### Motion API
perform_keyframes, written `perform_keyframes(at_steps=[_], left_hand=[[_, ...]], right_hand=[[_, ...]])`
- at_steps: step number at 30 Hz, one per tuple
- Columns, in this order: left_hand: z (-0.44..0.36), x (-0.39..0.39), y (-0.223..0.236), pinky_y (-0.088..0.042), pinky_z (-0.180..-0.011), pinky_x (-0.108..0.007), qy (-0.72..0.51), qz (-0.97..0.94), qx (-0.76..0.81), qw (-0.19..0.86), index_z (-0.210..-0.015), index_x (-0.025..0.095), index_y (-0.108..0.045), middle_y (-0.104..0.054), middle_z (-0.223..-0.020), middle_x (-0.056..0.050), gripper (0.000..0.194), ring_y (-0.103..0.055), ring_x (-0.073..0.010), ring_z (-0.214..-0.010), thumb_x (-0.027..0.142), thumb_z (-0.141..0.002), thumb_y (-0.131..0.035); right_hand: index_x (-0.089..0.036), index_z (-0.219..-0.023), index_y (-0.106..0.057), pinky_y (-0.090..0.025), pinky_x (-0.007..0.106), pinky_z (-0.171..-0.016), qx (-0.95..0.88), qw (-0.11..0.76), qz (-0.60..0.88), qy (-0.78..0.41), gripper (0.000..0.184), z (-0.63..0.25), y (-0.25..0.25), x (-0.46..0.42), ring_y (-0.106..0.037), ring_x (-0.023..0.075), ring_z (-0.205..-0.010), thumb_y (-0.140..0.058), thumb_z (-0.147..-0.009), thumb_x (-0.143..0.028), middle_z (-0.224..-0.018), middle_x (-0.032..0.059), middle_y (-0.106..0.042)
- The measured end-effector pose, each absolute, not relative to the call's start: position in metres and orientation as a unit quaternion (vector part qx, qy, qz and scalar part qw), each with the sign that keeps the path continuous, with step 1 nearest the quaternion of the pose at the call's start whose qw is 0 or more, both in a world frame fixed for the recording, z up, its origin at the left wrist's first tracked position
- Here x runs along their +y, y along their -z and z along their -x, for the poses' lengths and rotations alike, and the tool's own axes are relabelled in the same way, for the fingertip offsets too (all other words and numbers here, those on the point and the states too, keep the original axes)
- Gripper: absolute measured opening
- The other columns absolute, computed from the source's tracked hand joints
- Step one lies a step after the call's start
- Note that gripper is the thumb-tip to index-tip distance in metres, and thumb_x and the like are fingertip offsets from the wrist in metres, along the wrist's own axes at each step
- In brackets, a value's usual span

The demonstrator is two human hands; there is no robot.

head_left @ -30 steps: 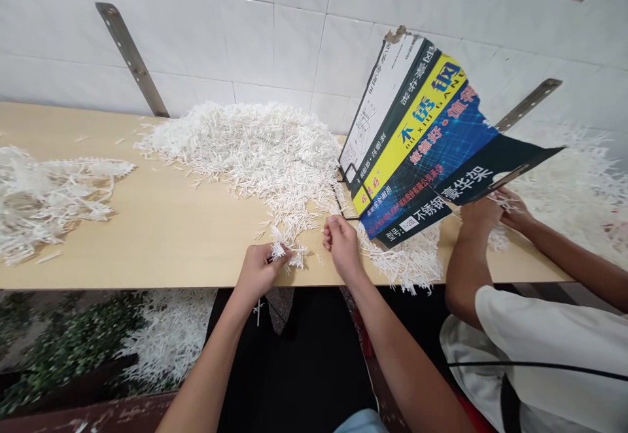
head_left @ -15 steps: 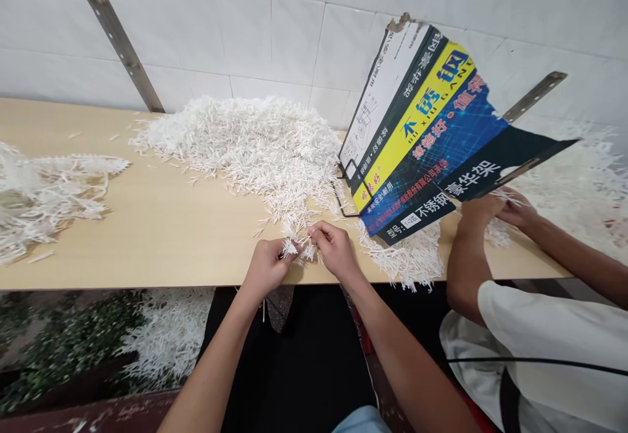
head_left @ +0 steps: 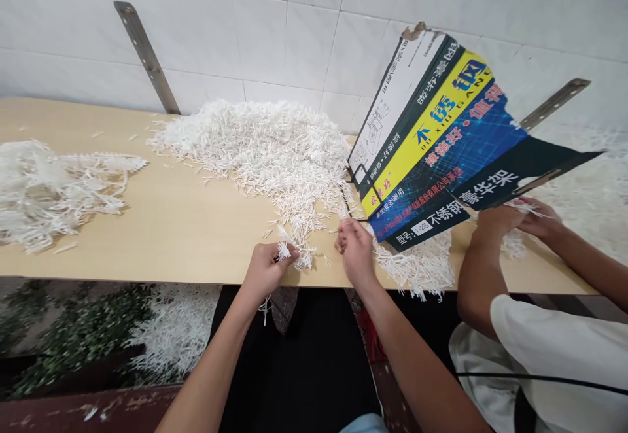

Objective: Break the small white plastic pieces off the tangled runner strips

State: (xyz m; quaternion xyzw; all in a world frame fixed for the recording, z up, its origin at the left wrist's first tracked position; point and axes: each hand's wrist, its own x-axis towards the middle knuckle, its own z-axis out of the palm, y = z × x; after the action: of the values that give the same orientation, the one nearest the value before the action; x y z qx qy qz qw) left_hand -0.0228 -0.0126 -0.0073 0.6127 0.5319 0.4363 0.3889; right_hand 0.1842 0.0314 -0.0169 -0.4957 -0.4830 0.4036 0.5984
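Near the front edge of the table, my left hand [head_left: 269,264] is closed in a pinch on a bunch of small white sprigs [head_left: 283,250], with thin forked tips sticking out past the thumb. My right hand [head_left: 356,250] is a short way to the right, fingers curled together beside the lower corner of the printed cardboard. Whatever it pinches, if anything, is hidden. Loose white sprigs [head_left: 307,256] lie on the table between the two hands. Behind them rises a large heap of the same white pieces [head_left: 260,145].
A printed cardboard sheet [head_left: 441,152] stands upright against a black wire frame [head_left: 347,201]. White strands [head_left: 417,263] lie below it. Another white tangle [head_left: 53,191] sits at left. On the right, a co-worker's hands [head_left: 537,217] handle white pieces. Greenery [head_left: 88,328] lies under the table.
My right hand has moved right, away from the left hand, toward the cardboard's corner. My left hand keeps its pinch on the sprigs. The view has shifted slightly.
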Motion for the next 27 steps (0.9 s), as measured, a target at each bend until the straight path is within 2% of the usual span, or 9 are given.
perform_keyframes(at_steps=[3, 5, 6, 7, 10, 13, 19, 25, 27], left_hand=[[0.023, -0.012, 0.010, -0.038, -0.064, -0.027, -0.452, -0.596, 0.541, 0.384, -0.075, 0.016, -0.074, -0.065, -0.064, -0.001, 0.031, -0.056, -0.0161, -0.064, 0.044, -0.085, -0.067], [0.022, -0.011, 0.011, -0.039, -0.066, -0.027, -0.457, -0.589, 0.545, 0.384, -0.074, 0.016, -0.073, -0.065, -0.066, -0.001, 0.031, -0.057, -0.0163, -0.066, 0.043, -0.086, -0.067], [0.022, -0.011, 0.012, -0.040, -0.066, -0.027, -0.459, -0.585, 0.548, 0.383, -0.072, 0.016, -0.071, -0.065, -0.065, -0.001, 0.032, -0.056, -0.0162, -0.065, 0.044, -0.087, -0.067], [0.021, -0.011, 0.011, -0.039, -0.066, -0.027, -0.460, -0.583, 0.550, 0.382, -0.070, 0.016, -0.069, -0.064, -0.064, -0.001, 0.033, -0.056, -0.0161, -0.065, 0.044, -0.088, -0.067], [0.019, -0.011, 0.009, -0.039, -0.065, -0.027, -0.455, -0.584, 0.553, 0.383, -0.069, 0.016, -0.068, -0.063, -0.063, 0.000, 0.035, -0.056, -0.0162, -0.064, 0.045, -0.088, -0.066], [0.013, -0.010, 0.005, -0.041, -0.068, -0.027, -0.427, -0.610, 0.541, 0.391, -0.076, 0.017, -0.073, -0.069, -0.069, -0.001, 0.029, -0.060, -0.0177, -0.068, 0.041, -0.089, -0.065], [0.002, -0.006, 0.002, -0.042, -0.072, -0.028, -0.373, -0.659, 0.545, 0.360, -0.085, 0.018, -0.077, -0.076, -0.077, -0.004, 0.028, -0.066, -0.0201, -0.073, 0.039, -0.092, -0.060], [0.002, -0.006, 0.004, -0.043, -0.072, -0.029, -0.371, -0.670, 0.537, 0.352, -0.082, 0.018, -0.076, -0.076, -0.077, -0.004, 0.030, -0.066, -0.0204, -0.073, 0.040, -0.092, -0.060], [0.006, -0.006, 0.006, -0.041, -0.069, -0.028, -0.394, -0.657, 0.531, 0.362, -0.078, 0.017, -0.075, -0.074, -0.072, -0.003, 0.028, -0.064, -0.0196, -0.070, 0.039, -0.090, -0.061]], right_hand=[[-0.024, -0.107, -0.071, -0.054, 0.031, -0.076, -0.612, 0.519, 0.491, -0.339, 0.025, -0.179, 0.009, 0.027, -0.066, 0.0207, -0.090, -0.063, -0.097, -0.045, -0.106, 0.0072, -0.071], [-0.025, -0.117, -0.073, -0.051, 0.036, -0.095, -0.664, 0.498, 0.463, -0.312, 0.028, -0.177, 0.001, 0.022, -0.064, 0.0243, -0.114, -0.058, -0.100, -0.042, -0.123, 0.0084, -0.070], [-0.026, -0.118, -0.073, -0.050, 0.036, -0.097, -0.680, 0.486, 0.450, -0.315, 0.029, -0.176, -0.002, 0.020, -0.064, 0.0244, -0.117, -0.055, -0.102, -0.041, -0.124, 0.0080, -0.070], [-0.025, -0.115, -0.075, -0.051, 0.035, -0.094, -0.693, 0.469, 0.441, -0.325, 0.029, -0.175, -0.004, 0.019, -0.065, 0.0240, -0.113, -0.054, -0.103, -0.041, -0.120, 0.0076, -0.072], [-0.022, -0.096, -0.077, -0.049, 0.030, -0.073, -0.709, 0.414, 0.448, -0.354, 0.026, -0.176, -0.003, 0.016, -0.068, 0.0206, -0.083, -0.060, -0.099, -0.041, -0.089, 0.0047, -0.074], [-0.019, -0.081, -0.074, -0.044, 0.028, -0.064, -0.670, 0.441, 0.487, -0.347, 0.027, -0.178, 0.004, 0.017, -0.062, 0.0180, -0.068, -0.063, -0.096, -0.040, -0.071, 0.0021, -0.068], [-0.018, -0.077, -0.071, -0.038, 0.027, -0.056, -0.593, 0.512, 0.529, -0.326, 0.028, -0.181, 0.013, 0.018, -0.053, 0.0157, -0.060, -0.064, -0.092, -0.040, -0.065, 0.0005, -0.061], [-0.019, -0.072, -0.067, -0.034, 0.027, -0.053, -0.573, 0.529, 0.534, -0.327, 0.032, -0.182, 0.016, 0.016, -0.045, 0.0138, -0.055, -0.065, -0.092, -0.044, -0.058, -0.0016, -0.051], [-0.020, -0.073, -0.064, -0.034, 0.026, -0.051, -0.536, 0.565, 0.526, -0.341, 0.032, -0.184, 0.018, 0.019, -0.043, 0.0131, -0.054, -0.065, -0.092, -0.047, -0.061, -0.0016, -0.052]])
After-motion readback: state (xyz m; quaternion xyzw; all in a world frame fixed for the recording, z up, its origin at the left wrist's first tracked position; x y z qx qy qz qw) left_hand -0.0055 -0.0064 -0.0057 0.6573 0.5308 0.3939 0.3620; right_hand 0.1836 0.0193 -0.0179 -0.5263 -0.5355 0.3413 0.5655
